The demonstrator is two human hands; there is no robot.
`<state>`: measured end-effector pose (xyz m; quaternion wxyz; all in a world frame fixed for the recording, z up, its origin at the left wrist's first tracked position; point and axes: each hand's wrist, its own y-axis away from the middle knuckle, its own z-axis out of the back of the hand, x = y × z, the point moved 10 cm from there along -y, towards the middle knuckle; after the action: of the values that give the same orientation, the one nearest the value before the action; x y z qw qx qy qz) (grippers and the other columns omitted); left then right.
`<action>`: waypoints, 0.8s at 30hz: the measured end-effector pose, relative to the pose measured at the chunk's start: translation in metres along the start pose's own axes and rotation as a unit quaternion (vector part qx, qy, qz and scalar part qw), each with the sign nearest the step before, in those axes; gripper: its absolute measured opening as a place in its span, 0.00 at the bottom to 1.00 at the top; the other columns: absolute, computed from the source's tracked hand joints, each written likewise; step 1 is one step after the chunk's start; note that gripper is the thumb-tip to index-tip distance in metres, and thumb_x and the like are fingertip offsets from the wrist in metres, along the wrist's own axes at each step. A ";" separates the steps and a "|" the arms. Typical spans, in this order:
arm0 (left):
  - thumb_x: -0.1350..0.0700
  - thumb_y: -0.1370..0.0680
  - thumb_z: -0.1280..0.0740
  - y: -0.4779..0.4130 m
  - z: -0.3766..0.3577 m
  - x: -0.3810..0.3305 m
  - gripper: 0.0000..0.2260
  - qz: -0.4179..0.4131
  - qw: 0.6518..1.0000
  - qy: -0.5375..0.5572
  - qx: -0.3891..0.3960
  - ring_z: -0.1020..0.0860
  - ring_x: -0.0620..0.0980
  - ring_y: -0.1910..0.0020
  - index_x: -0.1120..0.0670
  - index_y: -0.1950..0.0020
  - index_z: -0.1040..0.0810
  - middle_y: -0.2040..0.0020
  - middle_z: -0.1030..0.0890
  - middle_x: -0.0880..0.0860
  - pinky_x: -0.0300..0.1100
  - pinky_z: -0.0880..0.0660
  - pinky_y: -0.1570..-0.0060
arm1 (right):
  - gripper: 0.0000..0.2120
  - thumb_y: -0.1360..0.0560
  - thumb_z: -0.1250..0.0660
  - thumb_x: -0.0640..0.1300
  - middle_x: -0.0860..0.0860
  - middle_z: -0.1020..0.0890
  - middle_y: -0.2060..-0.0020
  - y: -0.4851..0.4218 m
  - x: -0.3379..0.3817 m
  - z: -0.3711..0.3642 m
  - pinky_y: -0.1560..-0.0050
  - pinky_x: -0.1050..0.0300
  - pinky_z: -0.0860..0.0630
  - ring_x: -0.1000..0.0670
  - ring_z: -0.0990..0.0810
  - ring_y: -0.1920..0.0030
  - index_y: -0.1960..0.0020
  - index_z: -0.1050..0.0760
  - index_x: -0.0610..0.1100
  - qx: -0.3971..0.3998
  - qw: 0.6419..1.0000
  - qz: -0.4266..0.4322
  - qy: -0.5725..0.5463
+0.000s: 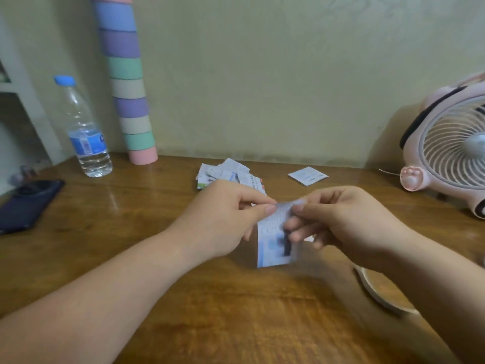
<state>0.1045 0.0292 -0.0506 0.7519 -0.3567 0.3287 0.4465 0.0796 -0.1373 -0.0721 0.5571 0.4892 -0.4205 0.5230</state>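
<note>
A small printed paper slip (pixel 273 240), white with blue print, hangs above the wooden table (pixel 183 298) between both hands. My left hand (pixel 223 219) pinches its top left corner with thumb and forefinger. My right hand (pixel 341 222) pinches the top right part, its fingers curled over the slip's right side. The slip is blurred. Behind the hands lies a loose pile of similar paper slips (pixel 228 174), partly hidden by my left hand. One folded slip (pixel 307 175) lies alone to the right of the pile.
A water bottle (pixel 84 132) with a blue cap stands at the back left beside a tall striped pastel tube (pixel 126 80) leaning on the wall. A dark phone (pixel 29 203) lies at the left edge. A pink fan (pixel 451 151) stands at right; a round white object (pixel 380 292) lies under my right forearm.
</note>
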 end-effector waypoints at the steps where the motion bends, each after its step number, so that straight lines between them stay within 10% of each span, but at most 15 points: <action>1: 0.53 0.22 0.28 0.003 0.011 0.002 0.04 -0.008 1.000 0.019 -0.021 0.29 0.40 0.76 0.45 0.54 0.13 0.74 0.21 0.49 0.32 0.34 0.72 | 0.07 0.20 0.33 0.36 0.36 0.14 0.59 -0.002 0.005 -0.006 0.72 0.59 0.22 0.43 0.13 0.63 0.52 0.20 0.32 0.010 0.999 0.000 -0.044; 9: 0.57 0.24 0.26 0.029 0.083 0.039 0.02 -0.038 0.954 0.133 -0.267 0.16 0.46 0.62 0.51 0.56 0.14 0.65 0.15 0.51 0.35 0.20 0.55 | 0.05 0.27 0.27 0.32 0.34 0.16 0.62 -0.045 0.019 -0.028 0.63 0.58 0.17 0.41 0.13 0.60 0.60 0.21 0.34 -0.038 0.984 0.052 -0.163; 13: 0.50 0.28 0.25 0.023 0.084 0.058 0.08 -0.020 0.953 0.152 -0.263 0.21 0.46 0.72 0.53 0.62 0.17 0.68 0.17 0.50 0.35 0.24 0.65 | 0.04 0.27 0.26 0.30 0.40 0.17 0.65 -0.079 0.008 -0.032 0.63 0.59 0.18 0.45 0.14 0.63 0.56 0.21 0.32 -0.073 0.987 0.060 -0.128; 21: 0.48 0.19 0.32 0.009 0.062 0.071 0.16 -0.030 0.976 0.091 -0.197 0.32 0.45 0.75 0.53 0.64 0.28 0.76 0.28 0.49 0.48 0.30 0.70 | 0.10 0.27 0.27 0.39 0.47 0.16 0.62 -0.128 0.002 -0.039 0.72 0.59 0.25 0.51 0.17 0.72 0.47 0.20 0.42 -0.140 0.969 0.023 0.204; 24: 0.48 0.19 0.32 0.004 0.055 0.075 0.17 -0.039 0.981 0.072 -0.174 0.35 0.43 0.74 0.52 0.65 0.29 0.76 0.31 0.45 0.44 0.36 0.70 | 0.21 0.28 0.27 0.51 0.52 0.20 0.47 -0.131 0.008 -0.042 0.65 0.59 0.29 0.53 0.22 0.57 0.36 0.23 0.50 -0.148 0.915 0.047 0.372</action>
<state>0.1395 0.1088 -0.0839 0.6694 -0.5258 0.2856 0.4404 0.2087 -0.0914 -0.0849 0.7141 0.1508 -0.2784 0.6243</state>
